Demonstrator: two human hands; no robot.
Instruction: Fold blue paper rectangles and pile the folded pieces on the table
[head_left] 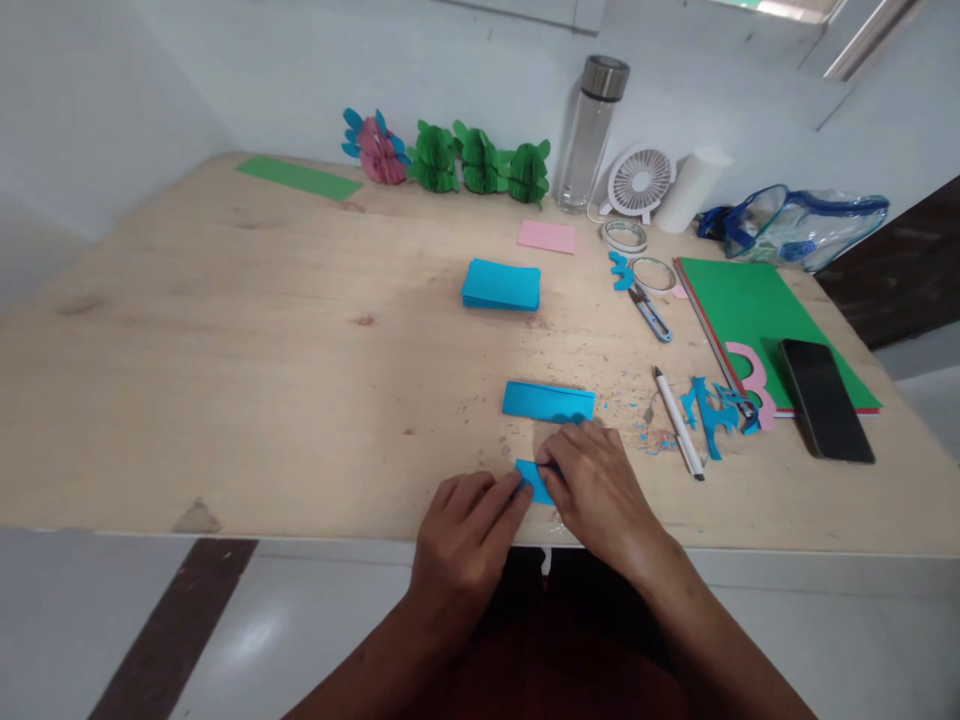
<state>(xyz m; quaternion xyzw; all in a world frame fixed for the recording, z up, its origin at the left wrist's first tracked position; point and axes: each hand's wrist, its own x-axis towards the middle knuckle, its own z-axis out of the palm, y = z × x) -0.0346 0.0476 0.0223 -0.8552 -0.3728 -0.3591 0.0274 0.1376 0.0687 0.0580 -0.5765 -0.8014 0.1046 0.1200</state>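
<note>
A small piece of blue paper (535, 482) lies at the table's front edge, between my two hands. My left hand (469, 530) presses its fingertips on the paper's left end. The fingers of my right hand (592, 480) are curled together over its right end and cover part of it. Just beyond them rests a folded blue paper strip (547, 402). Farther back sits a stack of blue paper pieces (501, 285).
To the right are a marker (679, 425), blue paper scraps (712, 412), thread snips (650, 313), tape rolls (624, 236), a phone (826, 400) and green sheets (765, 305). A glass bottle (589, 140), small fan (641, 182) and green paper crafts (480, 160) line the wall.
</note>
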